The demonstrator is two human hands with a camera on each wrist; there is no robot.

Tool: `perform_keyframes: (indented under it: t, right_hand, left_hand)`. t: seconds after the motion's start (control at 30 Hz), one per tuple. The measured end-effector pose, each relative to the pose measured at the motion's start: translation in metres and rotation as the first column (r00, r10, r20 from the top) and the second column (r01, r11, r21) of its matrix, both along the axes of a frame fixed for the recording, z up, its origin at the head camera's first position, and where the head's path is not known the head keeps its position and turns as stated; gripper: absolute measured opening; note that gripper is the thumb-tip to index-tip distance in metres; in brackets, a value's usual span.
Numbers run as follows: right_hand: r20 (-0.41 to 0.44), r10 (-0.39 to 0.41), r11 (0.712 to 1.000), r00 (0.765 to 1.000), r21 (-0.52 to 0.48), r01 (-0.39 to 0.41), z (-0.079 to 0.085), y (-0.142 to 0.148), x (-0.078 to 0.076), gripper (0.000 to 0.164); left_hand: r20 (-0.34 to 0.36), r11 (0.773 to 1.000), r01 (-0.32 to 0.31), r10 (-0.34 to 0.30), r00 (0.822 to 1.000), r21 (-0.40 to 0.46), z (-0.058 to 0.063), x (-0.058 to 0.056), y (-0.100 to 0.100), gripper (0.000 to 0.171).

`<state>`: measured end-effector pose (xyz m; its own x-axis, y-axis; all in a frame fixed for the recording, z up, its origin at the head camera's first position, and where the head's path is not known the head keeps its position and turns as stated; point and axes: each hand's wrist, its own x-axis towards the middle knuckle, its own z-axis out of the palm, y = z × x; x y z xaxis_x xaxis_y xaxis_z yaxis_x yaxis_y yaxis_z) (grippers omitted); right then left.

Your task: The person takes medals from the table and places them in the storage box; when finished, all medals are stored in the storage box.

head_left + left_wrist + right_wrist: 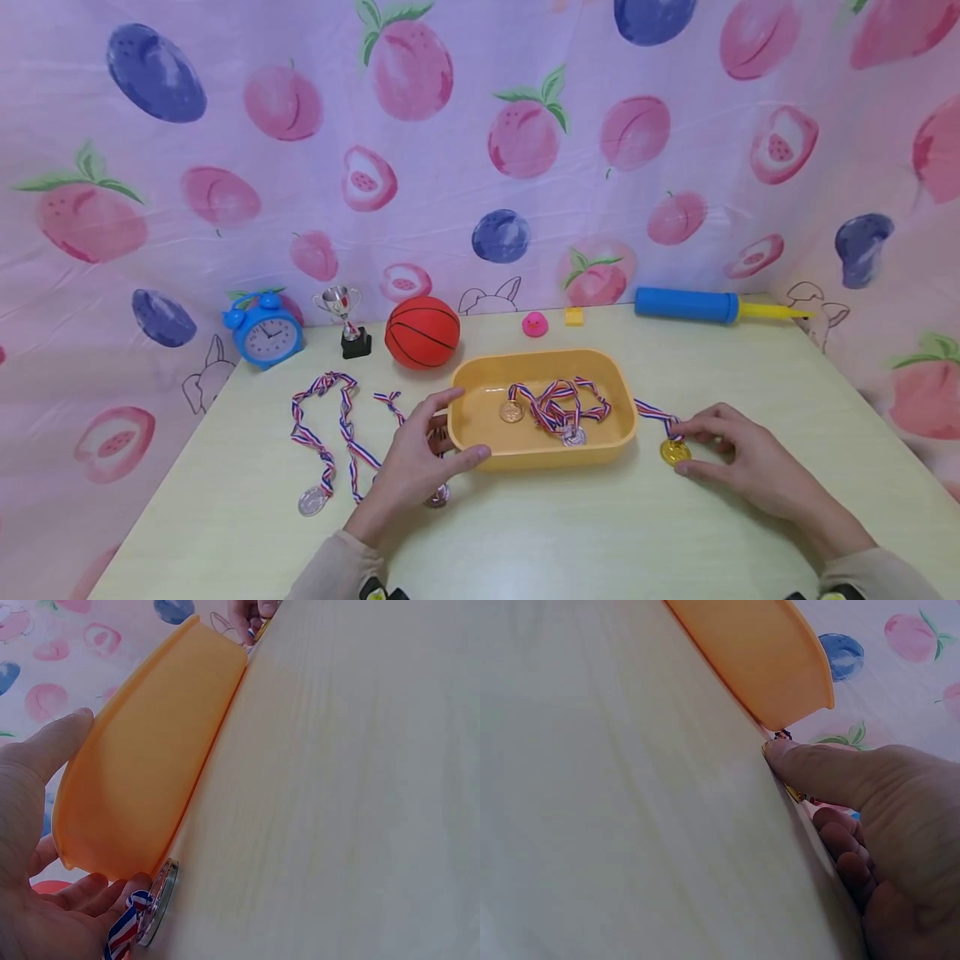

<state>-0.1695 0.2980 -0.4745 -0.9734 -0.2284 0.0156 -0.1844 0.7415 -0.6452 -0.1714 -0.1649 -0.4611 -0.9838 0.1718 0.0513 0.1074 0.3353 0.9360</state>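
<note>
A yellow plastic basin (pixel 555 458) stands in the middle of the table. My left hand (pixel 412 471) holds its left end, thumb on the near rim and fingers round the end wall. Inside the basin lie a bronze-coloured medal (pixel 512 411) and a silver medal (pixel 573 437) with tangled striped ribbons. To the right, my right hand (pixel 750 462) pinches a gold medal (pixel 672 453) at its edge between thumb and forefinger, low at the tabletop. The gold medal's ribbon (pixel 651 410) runs back behind the basin's right end. Another medal (pixel 159 904) sits beneath my left hand, partly hidden in the head view.
Left on the table lies a silver medal (pixel 312 500) with its ribbon spread out. Along the back stand a blue alarm clock (pixel 267 333), a small trophy (pixel 347 321), a red basketball (pixel 422 332), a pink duck (pixel 535 324), a yellow block (pixel 573 317) and a blue pump (pixel 686 305).
</note>
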Motion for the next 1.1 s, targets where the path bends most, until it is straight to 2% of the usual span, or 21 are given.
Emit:
perform_keyframes:
  t: [0.3,0.5,0.73,0.9,1.1]
  right_hand:
    - [-0.014,-0.031,1.0,0.999,-0.002,0.031,-0.001,-0.001,0.001,0.047]
    - [0.015,-0.095,0.992,0.995,-0.078,0.096,-0.003,0.0,0.001,0.054]
    - [0.018,-0.107,0.981,0.994,-0.161,0.109,-0.002,0.0,0.001,0.051]
    - [-0.036,-0.12,0.974,0.992,-0.198,0.11,0.001,0.002,0.003,0.049]
    - [-0.198,-0.102,0.96,0.975,-0.278,0.043,0.012,0.003,0.004,0.043]
  left_hand:
    - [0.002,1.0,0.001,-0.001,1.0,0.007,-0.001,0.001,-0.001,0.093]
    - [0.007,1.0,-0.004,0.004,1.0,0.002,0.0,0.001,-0.001,0.091]
    - [0.016,1.0,-0.01,0.01,1.0,0.008,0.0,0.001,-0.001,0.087]
    - [0.012,1.0,-0.007,0.007,1.0,0.016,0.0,0.001,-0.001,0.088]
    - [0.001,1.0,0.001,-0.001,1.0,0.005,-0.001,0.0,0.0,0.089]
